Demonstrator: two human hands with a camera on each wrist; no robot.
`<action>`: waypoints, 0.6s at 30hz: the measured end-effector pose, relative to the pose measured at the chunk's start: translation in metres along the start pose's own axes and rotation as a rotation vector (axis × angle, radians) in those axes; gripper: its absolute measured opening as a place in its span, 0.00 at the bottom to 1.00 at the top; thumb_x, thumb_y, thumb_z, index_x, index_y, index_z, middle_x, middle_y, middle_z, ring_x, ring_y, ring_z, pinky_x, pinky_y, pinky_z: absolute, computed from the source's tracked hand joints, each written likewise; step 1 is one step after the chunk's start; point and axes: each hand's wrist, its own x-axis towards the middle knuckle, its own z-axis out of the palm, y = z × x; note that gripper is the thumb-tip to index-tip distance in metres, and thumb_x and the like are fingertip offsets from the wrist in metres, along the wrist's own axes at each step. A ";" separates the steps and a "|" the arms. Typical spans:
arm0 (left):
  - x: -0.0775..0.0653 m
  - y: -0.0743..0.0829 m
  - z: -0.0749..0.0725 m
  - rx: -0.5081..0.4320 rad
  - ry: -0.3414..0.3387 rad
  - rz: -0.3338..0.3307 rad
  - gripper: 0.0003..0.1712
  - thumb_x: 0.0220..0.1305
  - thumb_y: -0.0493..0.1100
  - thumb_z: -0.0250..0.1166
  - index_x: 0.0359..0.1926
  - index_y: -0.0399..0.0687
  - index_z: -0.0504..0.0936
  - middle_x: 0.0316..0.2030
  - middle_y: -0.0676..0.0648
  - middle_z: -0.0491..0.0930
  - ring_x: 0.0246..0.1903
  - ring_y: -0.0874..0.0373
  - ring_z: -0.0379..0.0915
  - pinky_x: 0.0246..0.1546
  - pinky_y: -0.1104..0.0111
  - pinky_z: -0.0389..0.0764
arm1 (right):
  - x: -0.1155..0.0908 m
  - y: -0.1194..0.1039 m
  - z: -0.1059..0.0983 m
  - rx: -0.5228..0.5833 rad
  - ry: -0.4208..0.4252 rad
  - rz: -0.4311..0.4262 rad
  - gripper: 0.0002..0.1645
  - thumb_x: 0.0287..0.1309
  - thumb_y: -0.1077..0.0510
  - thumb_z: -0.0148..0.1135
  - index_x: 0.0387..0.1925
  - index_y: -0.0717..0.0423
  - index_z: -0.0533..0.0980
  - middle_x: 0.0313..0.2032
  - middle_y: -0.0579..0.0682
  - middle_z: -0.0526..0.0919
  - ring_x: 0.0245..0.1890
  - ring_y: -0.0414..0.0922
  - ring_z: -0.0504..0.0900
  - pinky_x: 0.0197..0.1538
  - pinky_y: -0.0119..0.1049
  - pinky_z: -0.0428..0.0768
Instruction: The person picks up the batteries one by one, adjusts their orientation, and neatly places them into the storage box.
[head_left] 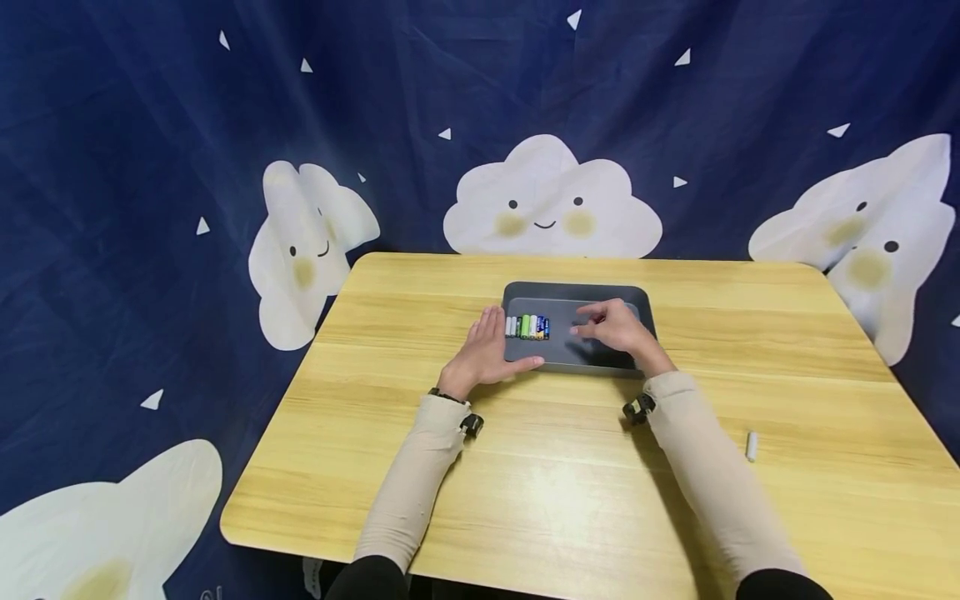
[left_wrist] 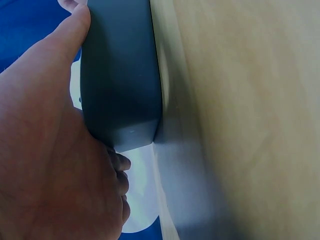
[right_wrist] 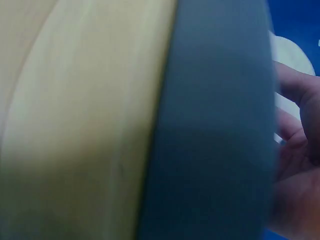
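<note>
A dark grey tray (head_left: 570, 354) lies on the table, with several batteries (head_left: 527, 327) lined up side by side at its left end, some white, one green, others blue. My left hand (head_left: 487, 346) rests at the tray's front left corner, fingers straight along the left side and thumb stretched along the front edge. In the left wrist view, the palm lies against the tray's wall (left_wrist: 122, 75). Over the tray's right part hovers my right hand (head_left: 615, 327), to the right of the row. Its thumb and index finger are apart, with nothing visible between them.
A single white battery (head_left: 752, 446) lies on the wooden table (head_left: 525, 517), right of my right forearm. Behind the table hangs a dark blue curtain (head_left: 420, 83) with white clouds.
</note>
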 end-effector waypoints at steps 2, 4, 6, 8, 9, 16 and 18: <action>0.000 0.000 0.000 0.000 -0.002 0.001 0.74 0.60 0.85 0.51 0.82 0.38 0.30 0.84 0.38 0.28 0.84 0.48 0.23 0.85 0.53 0.37 | -0.008 0.000 -0.008 -0.014 0.022 -0.019 0.30 0.64 0.54 0.72 0.62 0.67 0.79 0.28 0.51 0.82 0.28 0.43 0.74 0.32 0.33 0.71; 0.000 0.001 0.001 -0.004 0.000 0.004 0.74 0.60 0.85 0.51 0.82 0.38 0.31 0.84 0.38 0.28 0.84 0.48 0.23 0.85 0.53 0.37 | -0.017 0.000 -0.017 -0.031 0.046 -0.035 0.29 0.64 0.54 0.71 0.61 0.68 0.80 0.30 0.53 0.84 0.31 0.44 0.75 0.34 0.32 0.73; 0.000 0.001 0.001 -0.005 0.002 0.004 0.74 0.60 0.85 0.51 0.82 0.38 0.31 0.84 0.38 0.28 0.84 0.48 0.23 0.85 0.54 0.37 | -0.027 -0.001 -0.026 -0.044 0.062 -0.045 0.29 0.65 0.53 0.71 0.60 0.68 0.80 0.32 0.55 0.84 0.33 0.44 0.77 0.36 0.31 0.75; -0.001 0.000 0.001 -0.008 0.005 0.003 0.74 0.60 0.85 0.51 0.82 0.38 0.31 0.84 0.38 0.29 0.84 0.48 0.23 0.85 0.54 0.37 | -0.039 0.000 -0.036 -0.054 0.077 -0.049 0.28 0.65 0.53 0.70 0.60 0.68 0.80 0.33 0.55 0.85 0.33 0.44 0.78 0.36 0.30 0.76; -0.001 0.000 0.000 -0.008 0.006 0.003 0.74 0.60 0.85 0.52 0.82 0.38 0.32 0.84 0.38 0.29 0.84 0.48 0.23 0.85 0.54 0.37 | -0.045 0.000 -0.040 -0.058 0.084 -0.049 0.28 0.66 0.53 0.70 0.60 0.68 0.80 0.33 0.55 0.84 0.32 0.43 0.78 0.36 0.29 0.76; -0.002 0.000 -0.001 -0.006 -0.003 -0.004 0.74 0.60 0.85 0.51 0.82 0.39 0.29 0.84 0.38 0.28 0.84 0.48 0.22 0.85 0.53 0.37 | -0.082 0.002 -0.070 -0.077 0.187 -0.064 0.25 0.64 0.53 0.72 0.54 0.69 0.83 0.33 0.54 0.84 0.29 0.33 0.78 0.32 0.24 0.76; -0.002 0.000 -0.001 -0.008 -0.003 -0.004 0.74 0.60 0.85 0.51 0.82 0.39 0.29 0.84 0.38 0.28 0.84 0.48 0.22 0.85 0.53 0.37 | -0.092 0.003 -0.078 -0.092 0.202 -0.069 0.25 0.64 0.53 0.71 0.53 0.69 0.83 0.33 0.53 0.85 0.30 0.32 0.78 0.32 0.24 0.76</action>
